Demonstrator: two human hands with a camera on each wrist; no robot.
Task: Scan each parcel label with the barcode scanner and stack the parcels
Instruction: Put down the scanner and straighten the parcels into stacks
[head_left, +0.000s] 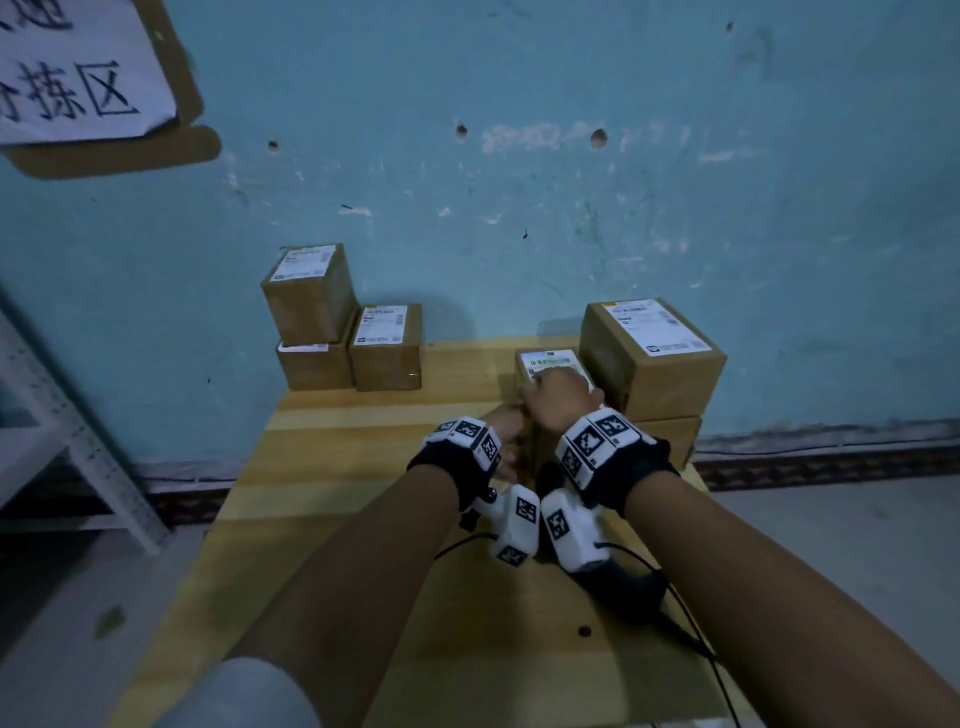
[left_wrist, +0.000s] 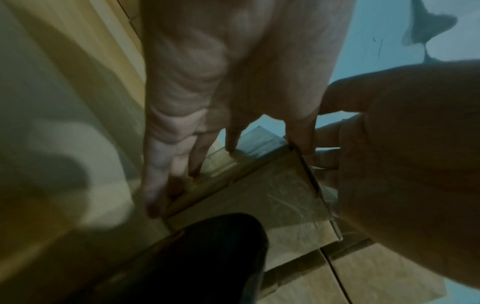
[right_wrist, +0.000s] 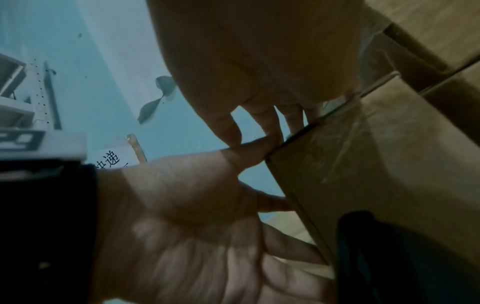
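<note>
While the wooden table (head_left: 322, 483) is standing against the blue wall (head_left: 571, 156), a small parcel (head_left: 545, 364) is being held between the two hands at its far right part. The right hand (head_left: 558, 397) is being laid over the top of this parcel, on its white label (head_left: 540, 359), with the fingers bent down over the upper edge. The left hand (head_left: 506, 439) is being pressed against the left side of the same parcel; in the left wrist view its fingers (left_wrist: 166, 164) are seen nearly straight, with the tips at the lower edge of the box (left_wrist: 259, 195). So the parcel is being grasped from above by the right hand and only supported from the side by the left hand.

The barcode scanner (head_left: 623, 592), black and with a cable, is lying on the table just below the wrists, near the held parcel and not being touched by either hand. A bigger parcel (head_left: 654, 358) is resting on another box just to the right of the held one. Three more parcels (head_left: 343, 332) are being kept at the far left edge of the table, well apart from the hands, one of them on top of another. A paper sign (head_left: 78, 73) with handwritten characters is hanging on the wall at the upper left, and a metal shelf (head_left: 67, 431) is standing to the left of the table.
</note>
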